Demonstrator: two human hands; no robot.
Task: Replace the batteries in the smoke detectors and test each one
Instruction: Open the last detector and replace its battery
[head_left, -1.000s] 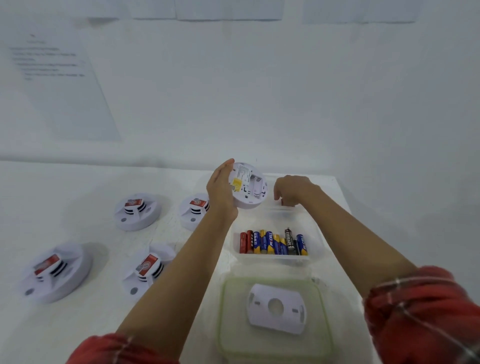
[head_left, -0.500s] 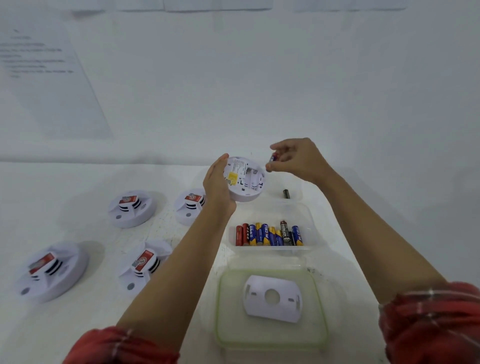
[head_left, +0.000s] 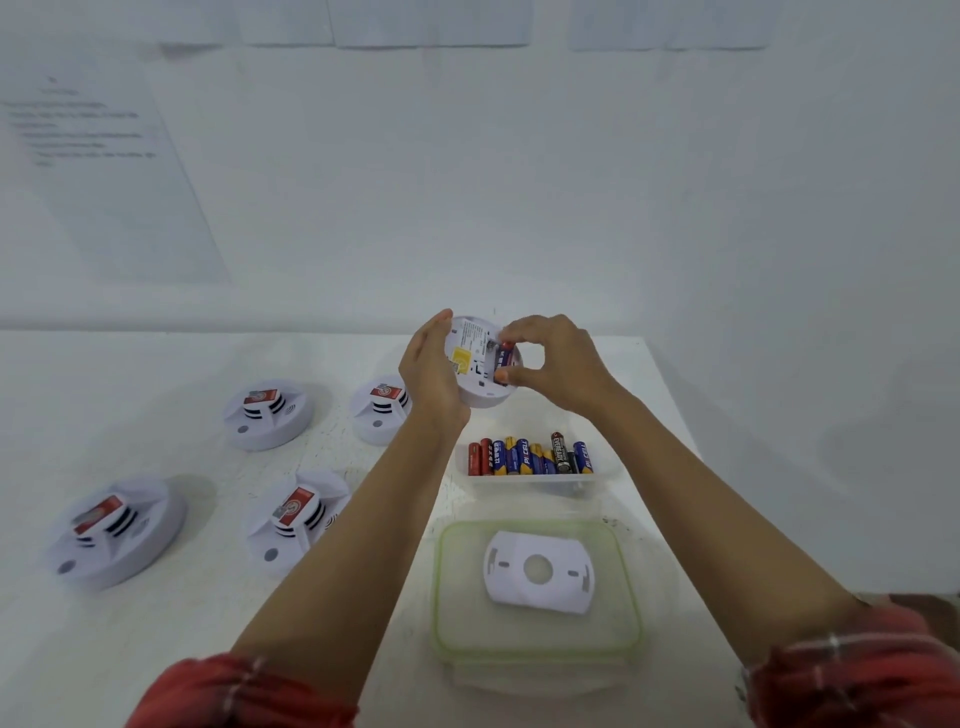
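Note:
My left hand (head_left: 432, 371) holds a white smoke detector (head_left: 475, 364) above the table, its back side with a yellow sticker facing me. My right hand (head_left: 558, 366) pinches a small battery (head_left: 505, 358) between thumb and forefinger, pressed against the detector's open battery bay. Below, a clear tub (head_left: 602, 480) holds a row of several batteries (head_left: 530, 457). Several other detectors lie on the table (head_left: 78, 395) to the left, such as one (head_left: 267, 413) at the back and one (head_left: 117, 527) at the front left.
A green-rimmed container lid (head_left: 447, 587) lies near me with a white mounting plate (head_left: 540, 571) on it. The table's right edge runs beside the tub. A printed sheet (head_left: 98, 171) hangs on the white wall behind.
My right hand left the tub with a battery, rose to the detector, and now presses the battery into its back. The left hand lifted the detector slightly.

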